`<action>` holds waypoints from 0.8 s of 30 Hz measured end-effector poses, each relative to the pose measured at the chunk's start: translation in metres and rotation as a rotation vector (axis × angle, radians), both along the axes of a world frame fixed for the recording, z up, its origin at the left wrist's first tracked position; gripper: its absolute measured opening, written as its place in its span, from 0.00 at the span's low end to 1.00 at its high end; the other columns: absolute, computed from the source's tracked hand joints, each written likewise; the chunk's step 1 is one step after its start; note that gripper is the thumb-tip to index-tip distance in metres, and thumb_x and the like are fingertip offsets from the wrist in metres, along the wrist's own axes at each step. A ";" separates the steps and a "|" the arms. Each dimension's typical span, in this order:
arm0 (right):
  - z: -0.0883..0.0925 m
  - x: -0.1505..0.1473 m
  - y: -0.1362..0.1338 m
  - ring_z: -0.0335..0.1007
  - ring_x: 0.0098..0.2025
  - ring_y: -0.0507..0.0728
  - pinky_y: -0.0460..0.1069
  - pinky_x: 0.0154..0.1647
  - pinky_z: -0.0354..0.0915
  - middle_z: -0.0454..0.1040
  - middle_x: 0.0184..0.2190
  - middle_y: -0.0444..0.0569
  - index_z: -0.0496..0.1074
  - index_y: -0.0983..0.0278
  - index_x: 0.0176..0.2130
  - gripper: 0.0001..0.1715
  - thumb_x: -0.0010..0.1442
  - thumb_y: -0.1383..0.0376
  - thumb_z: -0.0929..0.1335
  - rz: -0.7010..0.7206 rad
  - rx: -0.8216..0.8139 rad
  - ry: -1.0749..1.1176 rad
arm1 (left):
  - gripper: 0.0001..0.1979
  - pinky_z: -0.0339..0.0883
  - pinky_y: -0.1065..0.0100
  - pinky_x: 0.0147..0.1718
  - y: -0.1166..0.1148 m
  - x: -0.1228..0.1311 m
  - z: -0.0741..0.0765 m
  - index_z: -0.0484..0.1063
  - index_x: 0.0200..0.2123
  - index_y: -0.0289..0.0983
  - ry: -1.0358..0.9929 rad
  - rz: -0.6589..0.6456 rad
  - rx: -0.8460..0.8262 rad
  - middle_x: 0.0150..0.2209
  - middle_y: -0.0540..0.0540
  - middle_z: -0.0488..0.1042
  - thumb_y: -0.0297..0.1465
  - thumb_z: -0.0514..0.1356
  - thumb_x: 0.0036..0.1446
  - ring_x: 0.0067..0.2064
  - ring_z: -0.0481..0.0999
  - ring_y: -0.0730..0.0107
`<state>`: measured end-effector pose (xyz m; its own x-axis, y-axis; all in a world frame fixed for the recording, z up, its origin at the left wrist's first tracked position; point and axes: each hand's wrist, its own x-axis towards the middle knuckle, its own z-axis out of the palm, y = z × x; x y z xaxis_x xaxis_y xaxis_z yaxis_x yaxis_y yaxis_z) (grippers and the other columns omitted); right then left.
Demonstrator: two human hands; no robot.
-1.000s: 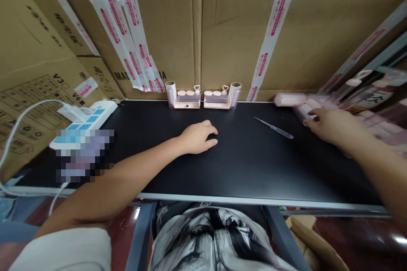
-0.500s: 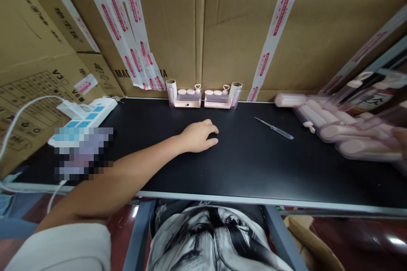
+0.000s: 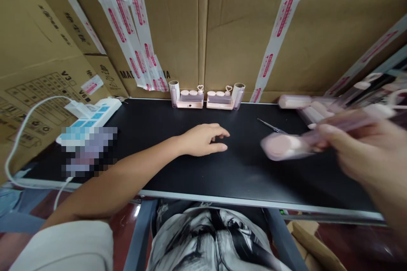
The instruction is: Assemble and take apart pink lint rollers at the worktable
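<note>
My left hand (image 3: 206, 139) hovers over or rests on the middle of the black tabletop (image 3: 190, 178), its thumb and fingers apart and nothing in them. At the right, my right hand (image 3: 359, 148) is closed on a pink translucent plastic piece (image 3: 281, 146) with a rounded end pointing left. Motion blurs both, so the kind of piece cannot be made out. A slim screwdriver (image 3: 270, 125) with a clear handle lies just behind the held piece, which partly hides it. More pink plastic pieces (image 3: 295, 101) are piled at the right, partly behind my right hand.
Two small pink units (image 3: 190, 104) with upright tubes and heart-shaped loops stand against the cardboard wall (image 3: 238, 29). On the left lie a white power strip (image 3: 110, 108) with a plug and a pixelated object (image 3: 92, 144) with a cable. A metal edge (image 3: 222, 202) runs along the front.
My right hand has come from the right edge toward the middle, carrying a pink piece from the pile. My left hand has shifted slightly right and its fingers reach out further.
</note>
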<state>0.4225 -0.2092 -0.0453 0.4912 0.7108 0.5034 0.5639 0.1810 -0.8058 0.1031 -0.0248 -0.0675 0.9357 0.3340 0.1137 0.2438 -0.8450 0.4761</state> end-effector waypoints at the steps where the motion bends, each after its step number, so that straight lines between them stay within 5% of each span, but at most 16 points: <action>1: 0.001 -0.021 0.013 0.73 0.24 0.56 0.51 0.27 0.70 0.75 0.24 0.48 0.77 0.61 0.31 0.17 0.55 0.52 0.80 0.156 -0.022 0.140 | 0.28 0.73 0.60 0.49 -0.004 -0.001 0.002 0.70 0.62 0.38 -0.052 -0.023 -0.037 0.55 0.40 0.77 0.44 0.65 0.64 0.48 0.80 0.60; 4: -0.001 -0.073 0.052 0.75 0.26 0.55 0.51 0.29 0.76 0.80 0.30 0.46 0.75 0.59 0.35 0.17 0.54 0.54 0.80 0.462 -0.047 0.581 | 0.44 0.70 0.53 0.58 -0.010 -0.002 0.003 0.62 0.66 0.40 -0.239 0.042 -0.133 0.61 0.37 0.74 0.49 0.73 0.52 0.58 0.77 0.51; 7: -0.005 -0.092 0.081 0.78 0.30 0.55 0.52 0.37 0.80 0.82 0.31 0.47 0.76 0.60 0.36 0.18 0.58 0.50 0.78 0.650 -0.091 0.790 | 0.43 0.69 0.51 0.59 -0.001 -0.005 -0.001 0.61 0.63 0.40 -0.499 0.152 -0.220 0.59 0.36 0.74 0.49 0.74 0.51 0.58 0.77 0.48; 13: -0.018 -0.062 0.102 0.81 0.32 0.55 0.51 0.37 0.81 0.81 0.30 0.45 0.79 0.59 0.39 0.19 0.60 0.47 0.75 0.634 -0.141 0.887 | 0.36 0.75 0.59 0.45 0.033 -0.012 -0.007 0.61 0.54 0.39 -0.717 0.131 -0.425 0.46 0.42 0.78 0.46 0.74 0.50 0.46 0.81 0.58; 16: -0.024 -0.052 0.101 0.79 0.30 0.54 0.48 0.32 0.80 0.78 0.27 0.44 0.79 0.60 0.38 0.19 0.59 0.48 0.76 0.621 -0.215 0.872 | 0.35 0.75 0.59 0.47 0.039 -0.015 -0.005 0.65 0.55 0.38 -0.715 0.103 -0.385 0.47 0.42 0.79 0.45 0.75 0.50 0.46 0.81 0.59; 21: -0.021 -0.048 0.098 0.68 0.20 0.51 0.44 0.14 0.66 0.77 0.27 0.45 0.77 0.62 0.35 0.23 0.57 0.47 0.78 0.695 -0.424 0.784 | 0.40 0.71 0.53 0.61 0.044 -0.025 0.005 0.69 0.64 0.39 -0.728 0.066 -0.138 0.64 0.35 0.73 0.44 0.75 0.52 0.61 0.77 0.49; 24: -0.021 -0.046 0.098 0.65 0.20 0.49 0.43 0.13 0.62 0.76 0.27 0.45 0.76 0.64 0.32 0.22 0.54 0.50 0.80 0.722 -0.456 0.775 | 0.40 0.69 0.52 0.63 0.048 -0.031 0.009 0.70 0.66 0.40 -0.671 0.057 0.017 0.66 0.35 0.72 0.43 0.74 0.53 0.64 0.75 0.48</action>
